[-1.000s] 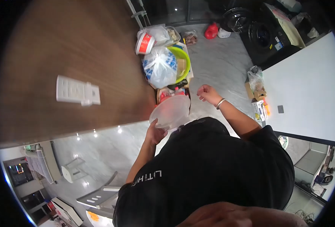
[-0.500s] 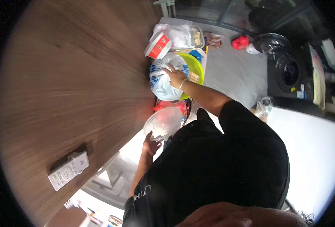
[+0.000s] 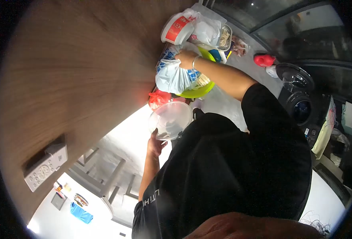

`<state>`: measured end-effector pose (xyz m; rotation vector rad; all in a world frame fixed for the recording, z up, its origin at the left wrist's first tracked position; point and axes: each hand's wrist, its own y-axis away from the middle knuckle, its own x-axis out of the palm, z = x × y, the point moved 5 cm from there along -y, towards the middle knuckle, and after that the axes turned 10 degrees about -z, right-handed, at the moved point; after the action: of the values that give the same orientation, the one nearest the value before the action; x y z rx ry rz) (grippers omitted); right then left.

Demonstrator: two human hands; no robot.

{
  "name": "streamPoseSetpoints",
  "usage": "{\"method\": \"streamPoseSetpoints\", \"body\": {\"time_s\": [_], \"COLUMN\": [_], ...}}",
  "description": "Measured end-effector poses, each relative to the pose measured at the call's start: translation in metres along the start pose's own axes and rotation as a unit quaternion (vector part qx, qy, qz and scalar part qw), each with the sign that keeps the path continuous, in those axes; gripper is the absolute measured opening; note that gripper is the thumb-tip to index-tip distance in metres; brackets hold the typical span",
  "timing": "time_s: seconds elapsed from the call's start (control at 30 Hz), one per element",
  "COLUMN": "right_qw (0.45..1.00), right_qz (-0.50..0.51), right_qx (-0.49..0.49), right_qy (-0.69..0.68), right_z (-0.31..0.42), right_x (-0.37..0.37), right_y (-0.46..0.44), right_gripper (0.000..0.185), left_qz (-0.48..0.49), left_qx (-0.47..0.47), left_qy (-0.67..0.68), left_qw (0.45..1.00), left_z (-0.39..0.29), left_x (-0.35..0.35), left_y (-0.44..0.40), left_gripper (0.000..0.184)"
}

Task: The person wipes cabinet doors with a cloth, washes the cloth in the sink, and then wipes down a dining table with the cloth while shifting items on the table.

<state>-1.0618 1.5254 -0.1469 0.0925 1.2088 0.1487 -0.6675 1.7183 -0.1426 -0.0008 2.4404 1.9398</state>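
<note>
Fingers (image 3: 178,56) of right hand (image 3: 187,59) closed on the bunched top of the white-and-blue plastic bag (image 3: 172,79). Bag sits against the green basin (image 3: 193,94), overlapping its rim in view; can't tell how much is inside. Left hand (image 3: 156,145): thumb and fingers part-curled, pinched on the rim of a clear round plastic piece (image 3: 169,118), bowl or lid, can't tell. It's held out in front of the torso, tilted. Red bag (image 3: 159,98) just beyond it, below the basin in frame. White tub with red label (image 3: 178,28) past the bag, near the wooden panel (image 3: 84,75).
</note>
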Motion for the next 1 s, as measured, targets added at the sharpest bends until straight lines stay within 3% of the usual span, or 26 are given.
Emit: {"method": "streamPoseSetpoints", "body": {"time_s": [0.2, 0.3, 0.37, 0.47, 0.67, 0.77, 0.83, 0.9, 0.93, 1.0], "right_qw": [0.994, 0.988, 0.972, 0.944, 0.959, 0.947, 0.951, 0.94, 0.933, 0.943], "right_qz": [0.083, 0.068, 0.136, 0.048, 0.087, 0.018, -0.021, -0.05, -0.065, -0.071], "right_qx": [-0.008, -0.027, 0.025, 0.061, 0.057, 0.09, 0.09, 0.081, 0.074, 0.064], "right_qy": [-0.069, -0.137, -0.191, -0.32, -0.264, -0.307, -0.295, -0.329, -0.347, -0.32], "right_z": [-0.018, -0.035, -0.049, -0.089, -0.11, -0.099, -0.101, -0.085, -0.078, -0.075], "right_x": [-0.038, -0.055, -0.069, -0.067, -0.094, -0.121, -0.135, -0.149, -0.155, -0.156], "right_y": [0.003, 0.019, 0.032, 0.041, 0.053, 0.074, 0.09, 0.106, 0.113, 0.122], "right_gripper": [0.036, 0.032, 0.032, 0.032, 0.031, 0.028, 0.022, 0.013, 0.011, 0.012], "left_qz": [0.003, 0.001, 0.033, 0.078, 0.201, 0.206, 0.134, 0.059, -0.07, -0.319], "left_qx": [0.021, 0.038, 0.043, 0.122, 0.163, 0.134, 0.391, 0.176, 0.197, 0.225], "left_qy": [-0.026, -0.054, -0.07, -0.101, -0.02, 0.073, -0.106, -0.12, -0.228, -0.422], "left_qw": [0.999, 0.998, 0.996, 0.984, 0.966, 0.967, 0.905, 0.975, 0.951, 0.818], "left_z": [-0.015, -0.025, -0.027, -0.045, -0.075, -0.073, -0.066, -0.093, -0.098, -0.121], "left_x": [0.002, -0.001, -0.003, 0.034, 0.137, 0.183, 0.192, 0.207, 0.203, 0.195], "left_y": [0.001, -0.006, -0.027, -0.034, -0.091, -0.162, -0.246, -0.173, -0.171, -0.156], "left_gripper": [0.059, 0.06, 0.062, 0.063, 0.066, 0.065, 0.066, 0.082, 0.088, 0.099]}}
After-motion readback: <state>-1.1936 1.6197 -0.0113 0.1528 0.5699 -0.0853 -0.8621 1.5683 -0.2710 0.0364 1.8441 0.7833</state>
